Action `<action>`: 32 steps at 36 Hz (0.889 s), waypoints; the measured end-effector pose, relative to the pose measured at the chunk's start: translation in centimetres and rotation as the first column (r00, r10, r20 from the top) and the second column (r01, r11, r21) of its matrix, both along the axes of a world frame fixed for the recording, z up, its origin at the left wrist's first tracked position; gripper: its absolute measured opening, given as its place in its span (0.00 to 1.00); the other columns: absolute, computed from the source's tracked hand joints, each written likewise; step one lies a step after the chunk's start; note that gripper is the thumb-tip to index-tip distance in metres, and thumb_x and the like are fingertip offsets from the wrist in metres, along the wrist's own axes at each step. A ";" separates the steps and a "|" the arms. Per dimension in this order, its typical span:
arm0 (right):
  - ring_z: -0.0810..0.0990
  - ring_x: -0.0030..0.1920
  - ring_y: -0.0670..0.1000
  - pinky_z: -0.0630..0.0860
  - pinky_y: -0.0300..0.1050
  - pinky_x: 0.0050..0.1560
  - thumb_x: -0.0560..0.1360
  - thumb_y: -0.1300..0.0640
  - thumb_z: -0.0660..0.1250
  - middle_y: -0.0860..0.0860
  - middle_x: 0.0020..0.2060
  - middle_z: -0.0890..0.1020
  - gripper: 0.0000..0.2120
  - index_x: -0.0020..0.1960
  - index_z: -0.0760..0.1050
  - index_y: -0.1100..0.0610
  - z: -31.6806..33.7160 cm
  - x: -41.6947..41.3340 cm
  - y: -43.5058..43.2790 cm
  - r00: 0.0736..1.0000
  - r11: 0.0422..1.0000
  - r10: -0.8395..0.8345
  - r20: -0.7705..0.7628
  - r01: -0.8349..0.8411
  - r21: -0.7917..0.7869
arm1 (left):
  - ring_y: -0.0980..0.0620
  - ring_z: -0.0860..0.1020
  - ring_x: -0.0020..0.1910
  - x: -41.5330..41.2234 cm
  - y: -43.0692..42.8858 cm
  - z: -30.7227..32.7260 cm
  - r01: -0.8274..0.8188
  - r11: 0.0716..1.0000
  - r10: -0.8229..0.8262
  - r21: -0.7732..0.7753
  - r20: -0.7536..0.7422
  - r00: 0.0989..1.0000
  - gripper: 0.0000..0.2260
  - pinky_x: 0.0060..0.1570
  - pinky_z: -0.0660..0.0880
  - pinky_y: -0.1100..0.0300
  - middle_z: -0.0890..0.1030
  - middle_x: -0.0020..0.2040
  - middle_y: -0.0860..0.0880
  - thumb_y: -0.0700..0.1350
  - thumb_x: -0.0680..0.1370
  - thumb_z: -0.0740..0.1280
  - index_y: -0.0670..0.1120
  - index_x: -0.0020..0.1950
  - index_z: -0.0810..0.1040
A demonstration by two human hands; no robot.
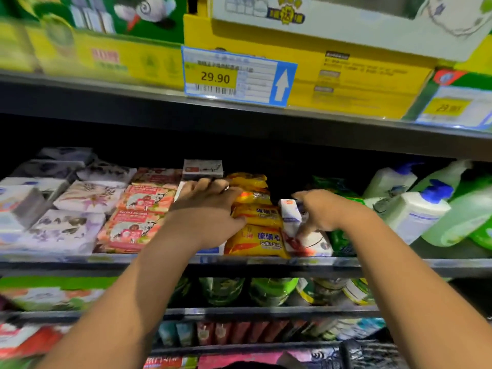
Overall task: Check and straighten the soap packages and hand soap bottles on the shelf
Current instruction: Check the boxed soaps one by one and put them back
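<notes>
"29.90" — price tag (234, 75); "Sulfur Soap" — yellow packet (257, 242)

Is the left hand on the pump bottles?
No, the left hand lies against the yellow sulfur soap packs mid-shelf, while the pump bottles stand at the far right.

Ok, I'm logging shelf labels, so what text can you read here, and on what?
"29.90": yellow price tag on the upper shelf edge.
"Sulfur Soap", "硫磺皂": front yellow soap pack.
"Goat Soap": pink soap pack.
Too blurred to read: right price tag, yellow carton print, hand soap bottle labels.
</notes>
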State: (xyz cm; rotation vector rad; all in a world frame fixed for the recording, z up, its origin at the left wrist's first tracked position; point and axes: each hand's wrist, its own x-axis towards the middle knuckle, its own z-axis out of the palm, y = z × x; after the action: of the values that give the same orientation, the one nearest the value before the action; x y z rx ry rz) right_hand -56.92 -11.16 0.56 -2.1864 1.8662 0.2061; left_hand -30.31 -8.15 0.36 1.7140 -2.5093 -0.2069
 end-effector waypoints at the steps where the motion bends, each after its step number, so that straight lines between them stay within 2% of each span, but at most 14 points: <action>1: 0.77 0.63 0.54 0.76 0.50 0.62 0.59 0.46 0.84 0.51 0.64 0.78 0.46 0.71 0.69 0.54 0.0 0.0 0.0 1.000 1.000 -0.013 0.014 0.013 0.001 | 0.49 0.49 0.79 0.0 0.0 0.0 0.001 1.000 -0.001 -0.001 -0.002 1.000 0.29 0.75 0.49 0.48 0.51 0.80 0.57 0.68 0.78 0.53 0.62 0.77 0.52; 4: 0.78 0.61 0.54 0.77 0.52 0.61 0.58 0.47 0.85 0.49 0.63 0.79 0.44 0.69 0.71 0.53 0.1 -0.1 0.0 0.998 0.999 -0.040 0.044 0.040 0.003 | 0.48 0.53 0.77 0.2 0.1 -0.1 0.028 0.999 -0.028 -0.040 0.000 1.000 0.29 0.74 0.51 0.49 0.55 0.79 0.55 0.68 0.78 0.54 0.60 0.77 0.54; 6: 0.81 0.56 0.53 0.78 0.53 0.57 0.58 0.45 0.85 0.47 0.58 0.80 0.37 0.63 0.73 0.46 0.0 -0.3 -0.1 0.998 1.000 -0.025 0.053 0.026 -0.011 | 0.48 0.58 0.74 0.3 0.1 -0.1 0.045 0.995 -0.045 -0.094 0.008 0.999 0.29 0.71 0.56 0.50 0.60 0.77 0.54 0.67 0.78 0.54 0.59 0.77 0.56; 8: 0.82 0.51 0.53 0.79 0.54 0.54 0.59 0.46 0.84 0.46 0.54 0.80 0.33 0.56 0.69 0.41 -0.1 -0.5 0.1 0.996 0.999 -0.028 0.083 0.030 -0.021 | 0.47 0.60 0.73 0.2 0.1 -0.2 0.048 0.991 -0.046 -0.128 0.017 0.999 0.29 0.70 0.58 0.50 0.61 0.76 0.54 0.67 0.79 0.54 0.58 0.77 0.57; 11: 0.82 0.51 0.53 0.79 0.54 0.53 0.61 0.49 0.84 0.45 0.51 0.78 0.32 0.58 0.70 0.44 -0.3 -0.6 0.4 0.994 0.999 -0.036 0.106 0.039 -0.026 | 0.47 0.59 0.74 0.2 0.1 -0.2 0.049 0.990 -0.046 -0.133 0.024 0.999 0.30 0.70 0.58 0.49 0.60 0.77 0.54 0.67 0.79 0.53 0.58 0.78 0.55; 14: 0.78 0.52 0.52 0.76 0.51 0.50 0.62 0.51 0.83 0.44 0.52 0.78 0.33 0.62 0.72 0.47 -0.4 -0.8 0.4 0.993 0.998 -0.032 0.111 0.037 -0.049 | 0.47 0.59 0.74 0.2 -0.1 -0.4 0.047 0.988 -0.043 -0.145 0.028 0.999 0.30 0.70 0.58 0.48 0.60 0.77 0.54 0.68 0.79 0.52 0.58 0.78 0.55; 17: 0.78 0.44 0.49 0.72 0.43 0.40 0.67 0.56 0.81 0.43 0.44 0.79 0.21 0.52 0.73 0.44 -0.5 -1.5 0.4 0.988 0.992 -0.028 0.153 0.046 -0.118 | 0.47 0.57 0.75 0.3 -0.2 -0.8 0.041 0.987 -0.038 -0.158 0.022 0.999 0.31 0.71 0.57 0.48 0.58 0.77 0.54 0.68 0.78 0.51 0.59 0.79 0.53; 19: 0.78 0.41 0.49 0.71 0.41 0.38 0.69 0.57 0.79 0.45 0.41 0.79 0.18 0.50 0.73 0.44 -0.6 -1.8 0.5 0.985 0.988 -0.033 0.171 0.057 -0.142 | 0.47 0.57 0.76 0.4 -0.3 -0.9 0.044 0.986 -0.043 -0.163 0.006 0.999 0.31 0.72 0.56 0.48 0.58 0.78 0.54 0.68 0.78 0.51 0.60 0.79 0.51; 23: 0.79 0.42 0.47 0.73 0.41 0.41 0.69 0.58 0.79 0.45 0.42 0.80 0.18 0.51 0.75 0.44 -0.7 -1.8 1.0 0.968 0.980 -0.059 0.245 0.102 -0.169 | 0.47 0.57 0.76 0.3 -0.2 -0.9 0.063 0.981 -0.062 -0.185 0.014 0.998 0.30 0.72 0.55 0.47 0.57 0.78 0.55 0.68 0.79 0.51 0.60 0.79 0.50; 26: 0.80 0.47 0.39 0.74 0.36 0.47 0.69 0.60 0.80 0.39 0.48 0.81 0.20 0.51 0.75 0.43 -0.2 -1.5 1.8 0.923 0.965 -0.090 0.374 0.174 -0.198 | 0.48 0.55 0.76 0.2 -0.1 -0.7 0.044 0.987 -0.046 -0.157 -0.005 0.999 0.29 0.72 0.54 0.46 0.55 0.79 0.57 0.67 0.79 0.52 0.60 0.78 0.52; 28: 0.80 0.48 0.35 0.76 0.35 0.48 0.70 0.61 0.79 0.38 0.48 0.82 0.20 0.52 0.76 0.42 0.5 -1.1 2.7 0.878 0.954 -0.105 0.468 0.222 -0.201 | 0.49 0.54 0.76 0.1 0.0 -0.4 0.032 0.990 -0.036 -0.135 -0.023 0.999 0.28 0.72 0.53 0.47 0.54 0.79 0.57 0.66 0.79 0.52 0.60 0.77 0.54; 32: 0.82 0.46 0.43 0.78 0.43 0.46 0.71 0.55 0.78 0.44 0.50 0.83 0.19 0.58 0.78 0.46 1.4 -0.6 4.9 0.779 0.936 -0.130 0.613 0.301 -0.183 | 0.50 0.52 0.77 0.0 0.1 -0.3 0.024 0.995 -0.028 -0.097 -0.044 0.999 0.27 0.71 0.50 0.45 0.54 0.79 0.57 0.66 0.78 0.53 0.60 0.76 0.57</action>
State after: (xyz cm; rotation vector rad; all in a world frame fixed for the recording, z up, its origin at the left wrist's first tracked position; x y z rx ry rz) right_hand -57.56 -6.30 1.96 -1.8404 1.8071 -0.7473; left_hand -30.26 -8.05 0.08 1.6230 -2.4673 -0.1230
